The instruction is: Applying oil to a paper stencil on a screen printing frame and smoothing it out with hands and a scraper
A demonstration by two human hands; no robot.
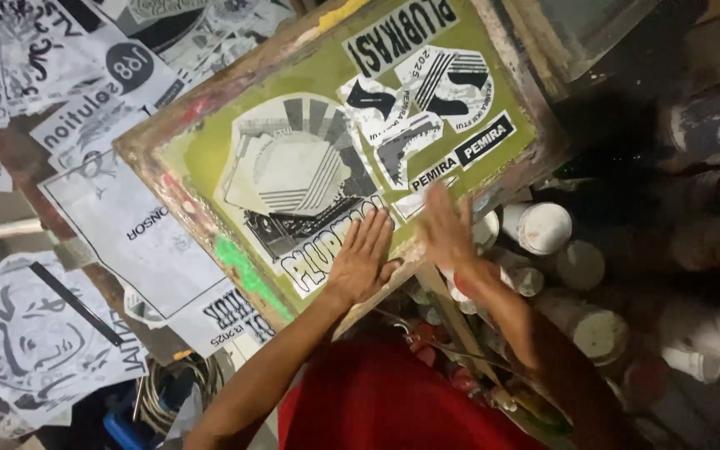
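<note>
A wooden-framed printing screen with green mesh lies tilted across the middle of the view, its mesh covered with black-and-white paper cutouts. The person's left hand lies flat and open, fingers spread, on the cutouts at the near edge of the frame, holding nothing. The right hand is also open with fingers straight, blurred, at the same edge just beside the left; whether it touches the mesh cannot be told. Printed paper sheets litter the counter to the left of the frame. To the right, lidded white tubs crowd together in a dim space. A red garment fills the bottom.
</note>
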